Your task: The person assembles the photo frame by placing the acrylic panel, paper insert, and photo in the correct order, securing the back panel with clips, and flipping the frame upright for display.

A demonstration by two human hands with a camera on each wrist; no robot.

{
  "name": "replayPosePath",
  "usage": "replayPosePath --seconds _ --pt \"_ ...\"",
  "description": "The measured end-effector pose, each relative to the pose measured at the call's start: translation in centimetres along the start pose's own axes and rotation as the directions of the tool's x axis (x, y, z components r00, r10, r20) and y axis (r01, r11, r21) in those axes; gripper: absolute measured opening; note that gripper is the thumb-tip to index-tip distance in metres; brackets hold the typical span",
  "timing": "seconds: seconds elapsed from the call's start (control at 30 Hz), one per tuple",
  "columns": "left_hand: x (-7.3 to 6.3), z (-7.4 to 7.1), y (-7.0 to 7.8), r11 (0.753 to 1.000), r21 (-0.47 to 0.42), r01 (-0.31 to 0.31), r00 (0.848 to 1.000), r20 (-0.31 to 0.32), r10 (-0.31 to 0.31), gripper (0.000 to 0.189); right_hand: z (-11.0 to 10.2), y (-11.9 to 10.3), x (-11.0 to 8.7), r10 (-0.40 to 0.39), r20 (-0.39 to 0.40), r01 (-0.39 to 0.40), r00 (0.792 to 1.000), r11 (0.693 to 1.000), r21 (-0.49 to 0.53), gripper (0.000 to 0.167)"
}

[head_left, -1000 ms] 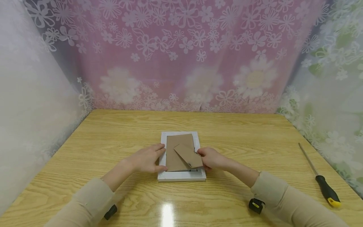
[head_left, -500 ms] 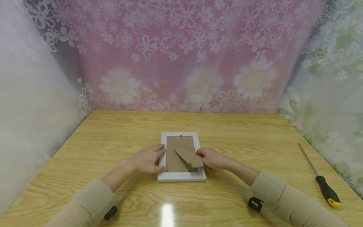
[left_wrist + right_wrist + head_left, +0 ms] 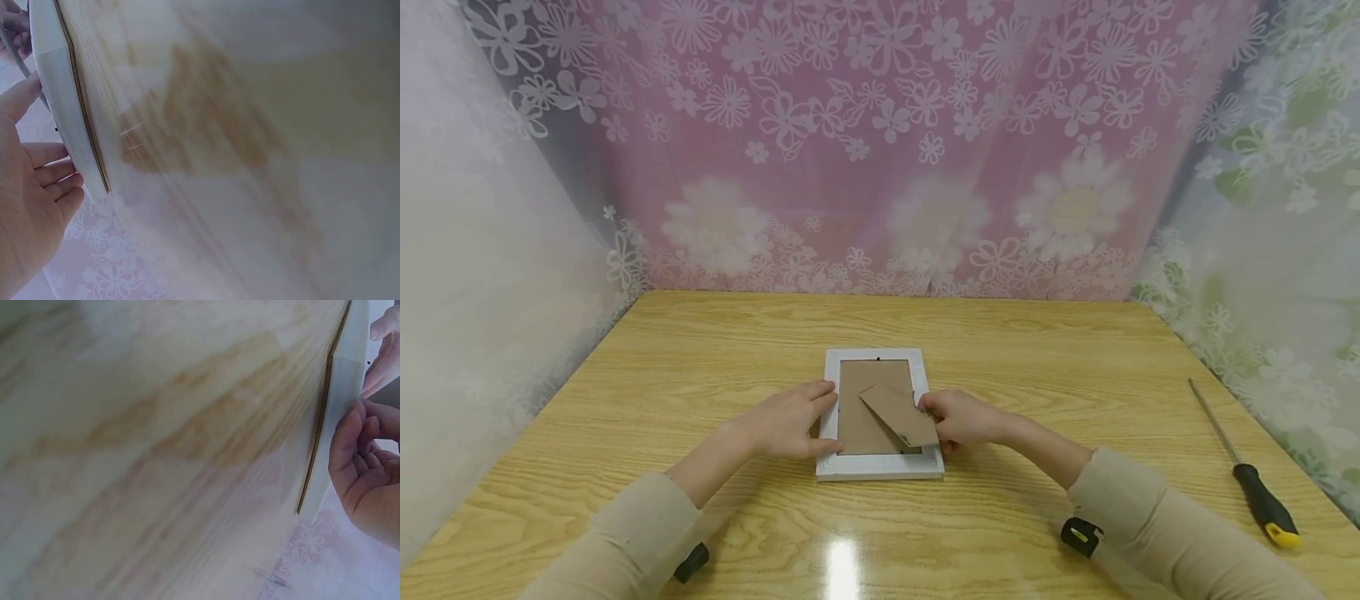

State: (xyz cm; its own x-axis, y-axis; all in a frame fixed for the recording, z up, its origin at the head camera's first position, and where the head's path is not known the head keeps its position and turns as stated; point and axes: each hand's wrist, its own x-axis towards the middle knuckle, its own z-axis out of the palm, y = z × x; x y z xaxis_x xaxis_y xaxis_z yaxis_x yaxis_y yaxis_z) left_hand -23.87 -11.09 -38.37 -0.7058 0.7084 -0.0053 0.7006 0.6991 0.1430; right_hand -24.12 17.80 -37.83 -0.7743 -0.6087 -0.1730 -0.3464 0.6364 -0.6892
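Observation:
A white picture frame lies face down on the table, its brown backing board flat within the opening. The board's easel stand sticks up at a slant toward the lower right. My left hand rests along the frame's left side, fingers fairly straight and thumb near the lower corner. In the left wrist view its fingertips touch the frame's outer edge. My right hand grips the right edge beside the stand, fingers curled. Small dark tabs show at the opening's rim.
A screwdriver with a black and yellow handle lies at the table's right side. The wood-grain table ends at a pink flowered curtain. Pale curtains hang left and right. Black devices sit under the sleeves.
The backing board, tilted and raised a second ago, has settled flat in the frame's opening, showing the tab at the top. Both hands stay nearly in place.

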Motion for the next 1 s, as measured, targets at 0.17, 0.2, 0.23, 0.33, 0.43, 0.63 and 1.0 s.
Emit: replayPosePath --seconds 0.17,0.2,0.23,0.33,0.43,0.63,1.0 --pt "0.0 0.1 -0.1 1.000 -0.003 -0.011 1.000 -0.006 0.011 0.079 -0.4 0.3 -0.4 -0.005 0.034 0.004 0.999 0.999 0.054 0.014" --pt "0.0 0.1 -0.1 1.000 -0.003 -0.015 1.000 -0.008 0.015 0.079 -0.6 0.4 -0.5 0.000 0.043 -0.003 0.999 0.998 0.070 0.013" --pt "0.0 0.1 -0.1 1.000 -0.003 -0.020 1.000 -0.012 0.020 0.078 -0.7 0.5 -0.5 0.008 0.051 -0.013 0.999 0.996 0.087 0.013" --pt "0.0 0.2 -0.2 0.999 0.008 -0.031 0.999 -0.019 0.031 0.079 -1.1 0.8 -0.7 0.029 0.066 -0.037 0.997 0.991 0.131 0.010" --pt "0.1 0.2 -0.2 0.999 0.020 -0.031 0.999 -0.019 0.031 0.080 -1.4 1.1 -0.8 0.045 0.064 -0.054 0.997 0.988 0.148 0.006" --pt "0.2 0.0 -0.2 1.000 0.002 -0.014 1.000 0.003 0.014 0.080 -1.7 1.3 -1.0 0.067 0.066 -0.075 0.996 0.989 0.130 0.008" --pt "0.2 0.0 -0.2 1.000 -0.017 -0.014 1.000 0.005 0.014 0.080 -3.5 2.3 -2.8 0.101 0.068 -0.105 0.993 0.992 0.065 0.022"
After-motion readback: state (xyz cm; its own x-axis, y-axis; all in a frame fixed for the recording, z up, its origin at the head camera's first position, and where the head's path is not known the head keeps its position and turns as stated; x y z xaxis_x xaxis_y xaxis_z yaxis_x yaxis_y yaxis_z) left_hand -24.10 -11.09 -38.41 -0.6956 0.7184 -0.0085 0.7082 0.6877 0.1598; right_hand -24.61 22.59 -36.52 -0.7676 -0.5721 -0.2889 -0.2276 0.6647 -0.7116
